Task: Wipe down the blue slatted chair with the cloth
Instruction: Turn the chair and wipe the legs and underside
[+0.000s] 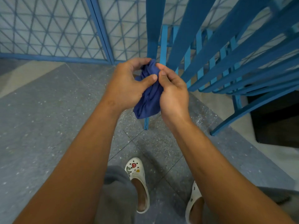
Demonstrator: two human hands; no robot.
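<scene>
A dark blue cloth (149, 97) is bunched between both hands in front of me. My left hand (127, 84) grips its left side, with the thumb pressed across the folds. My right hand (173, 91) pinches the cloth from the right with curled fingers. The blue slatted chair (226, 54) stands at the upper right, just beyond my right hand. Its wide slats slope down toward me, and its legs reach the floor below the cloth. Neither the cloth nor my hands touch the chair.
Speckled grey floor tiles (40, 118) spread to the left. A blue-framed lattice fence (64, 29) closes off the back. A dark opening (278, 120) lies under the chair at the right. My feet in white clogs (139, 178) stand below my arms.
</scene>
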